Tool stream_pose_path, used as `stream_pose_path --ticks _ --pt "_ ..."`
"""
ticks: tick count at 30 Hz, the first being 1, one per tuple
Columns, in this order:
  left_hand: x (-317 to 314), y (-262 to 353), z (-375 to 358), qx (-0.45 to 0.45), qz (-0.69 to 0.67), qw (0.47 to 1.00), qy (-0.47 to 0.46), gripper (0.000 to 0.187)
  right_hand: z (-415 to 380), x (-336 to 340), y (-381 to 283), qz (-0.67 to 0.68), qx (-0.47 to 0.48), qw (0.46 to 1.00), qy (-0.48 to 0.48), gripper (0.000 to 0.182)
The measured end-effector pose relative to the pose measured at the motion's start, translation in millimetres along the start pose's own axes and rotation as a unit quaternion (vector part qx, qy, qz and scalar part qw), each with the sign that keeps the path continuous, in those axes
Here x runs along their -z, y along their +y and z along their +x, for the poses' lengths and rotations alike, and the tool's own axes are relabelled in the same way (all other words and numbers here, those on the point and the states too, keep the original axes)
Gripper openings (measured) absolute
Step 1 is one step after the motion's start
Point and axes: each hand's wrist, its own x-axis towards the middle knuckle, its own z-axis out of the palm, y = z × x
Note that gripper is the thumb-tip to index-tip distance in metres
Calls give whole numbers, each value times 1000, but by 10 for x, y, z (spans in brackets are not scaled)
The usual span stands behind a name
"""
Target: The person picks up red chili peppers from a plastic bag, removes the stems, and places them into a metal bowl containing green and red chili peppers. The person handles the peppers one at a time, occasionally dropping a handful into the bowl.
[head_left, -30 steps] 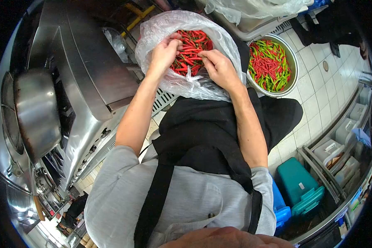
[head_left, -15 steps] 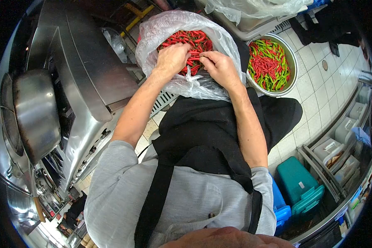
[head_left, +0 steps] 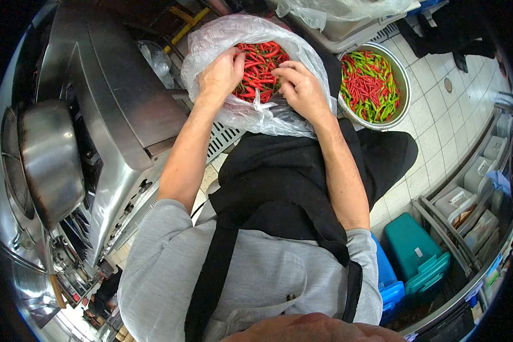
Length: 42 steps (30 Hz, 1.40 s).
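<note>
A clear plastic bag [head_left: 205, 43] with its mouth spread wide holds a heap of red chillies [head_left: 260, 62]. Over the left side of the heap is my left hand [head_left: 221, 75], its fingers loosely bent and their tips partly hidden. I can make out no chilli in it. My right hand [head_left: 303, 91] hovers at the right side of the chillies, thumb and fingers apart, with nothing visible between them. A knot of twisted plastic [head_left: 261, 104] lies on the bag's near side. To the right stands a round metal bowl [head_left: 406, 91] of red and green chillies [head_left: 370, 85].
Steel cooking equipment [head_left: 125, 97] and a large pot [head_left: 54, 159] are on the left. Behind the bowl is a plastic-covered tub [head_left: 347, 31]. A person's dark-clothed legs [head_left: 439, 37] show at upper right. Teal bins [head_left: 413, 245] and a shelf rail [head_left: 447, 239] are at lower right.
My hands were close together over the middle of the chillies, fingers pinched. They have moved apart, the left hand going left, and more of the heap shows between them.
</note>
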Motion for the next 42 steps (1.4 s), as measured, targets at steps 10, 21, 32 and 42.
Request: stream_pose_path --ticks 10,21,32,42 --pt "-45 -50 -40 -26 63 997 -47 30 -6 -24 49 14 -19 1000 -4 22" --pt "-147 136 41 -80 143 982 -91 27 -8 -28 55 29 -56 998 -9 16" --pt "-91 29 -107 -74 -9 997 17 32 7 -3 -20 64 -111 992 3 17" --pt "-229 125 -50 -121 129 979 -103 27 -24 -27 73 32 -70 997 -9 18"
